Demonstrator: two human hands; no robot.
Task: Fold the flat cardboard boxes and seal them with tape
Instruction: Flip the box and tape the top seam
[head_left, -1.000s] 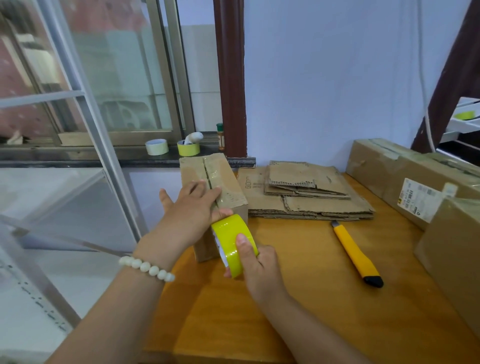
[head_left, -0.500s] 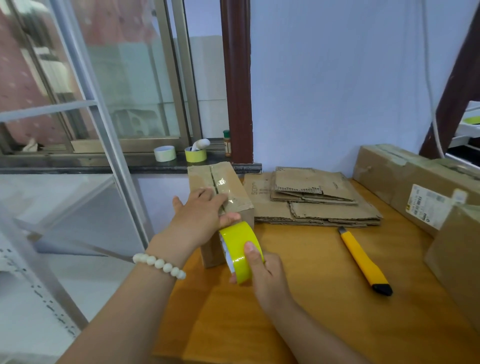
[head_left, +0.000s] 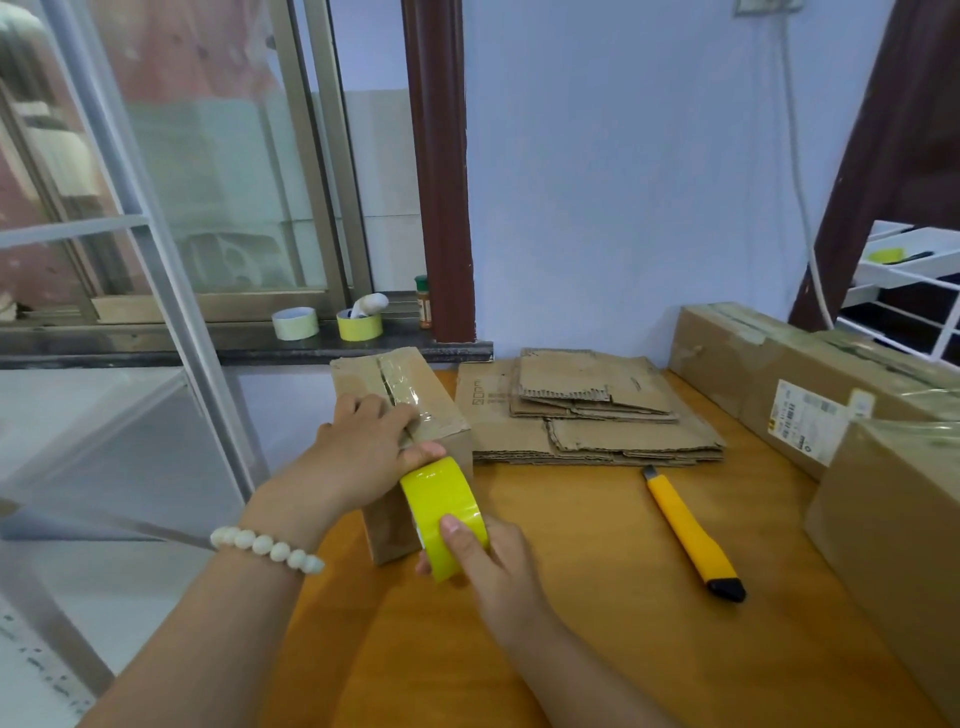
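The small folded box (head_left: 436, 410) stands at the left edge of the table (head_left: 623, 665), toward its far left corner, with a strip of clear tape shining along the top seam. My left hand (head_left: 369, 447) lies palm down on the near part of the top, fingers fairly straight across the seam and thumb stretched along the near edge, pressing rather than grasping. Just below that thumb, against the box's near right corner, I hold the yellow tape roll (head_left: 444, 512) on edge in my right hand (head_left: 493, 561), thumb laid over its outer band and fingers curled under it. Against the pictures from a second and half a second ago, neither hand nor the roll has shifted relative to the box; only my view has swung a little. A white bead bracelet (head_left: 267, 545) circles my left wrist. To the right of the box, along the far edge, lies the stack of flat cardboard boxes (head_left: 587, 415), and nearer me a yellow utility knife (head_left: 691, 530) lies apart from it. Two large sealed cartons (head_left: 753, 358) line the right edge. On the window sill (head_left: 156, 345) behind sit two more tape rolls (head_left: 295, 323).
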